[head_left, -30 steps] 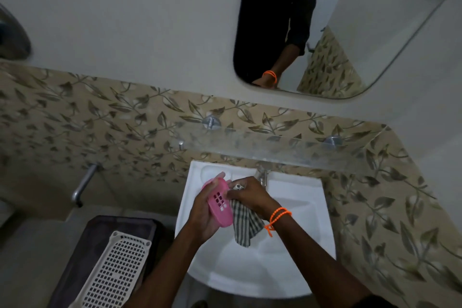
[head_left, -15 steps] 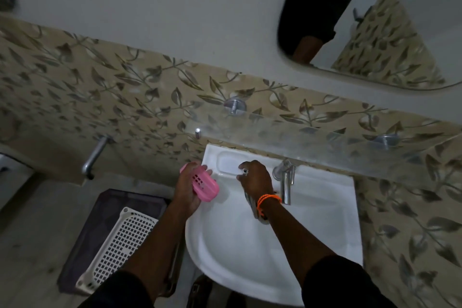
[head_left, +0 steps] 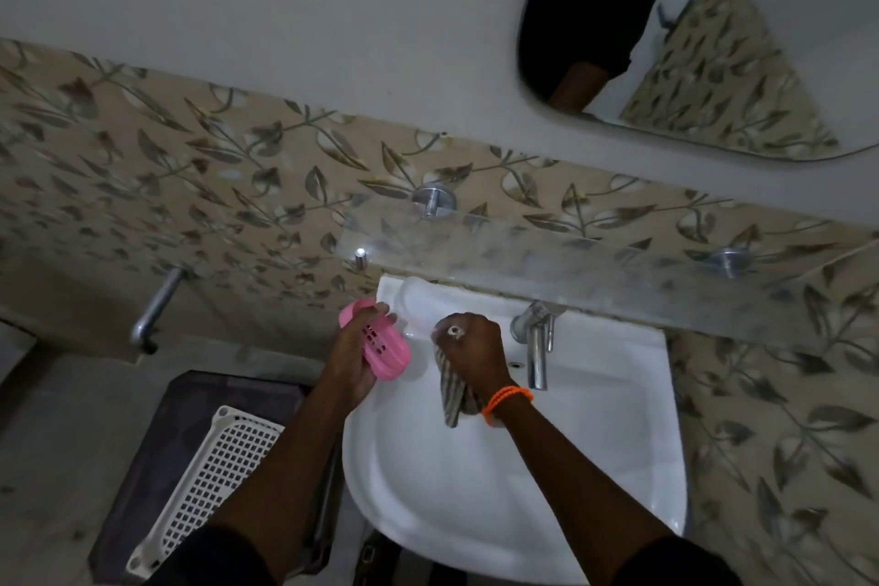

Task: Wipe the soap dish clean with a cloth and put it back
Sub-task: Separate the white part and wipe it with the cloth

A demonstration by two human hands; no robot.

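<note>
- The pink soap dish [head_left: 383,346] is in the left hand [head_left: 354,359], above the left rear corner of the white sink [head_left: 594,466]; the fingers close around it.
- The right hand [head_left: 473,345] is closed on a striped cloth [head_left: 454,395], which hangs down from the fist over the basin, just beside the dish but apart from it.
- An orange bracelet [head_left: 506,397] is on the right wrist.
- The metal tap [head_left: 537,347] stands just right of that hand.
- A glass shelf [head_left: 594,271] is on the wall above the sink.
- A white perforated basket [head_left: 209,466] lies on the floor at the left.
</note>
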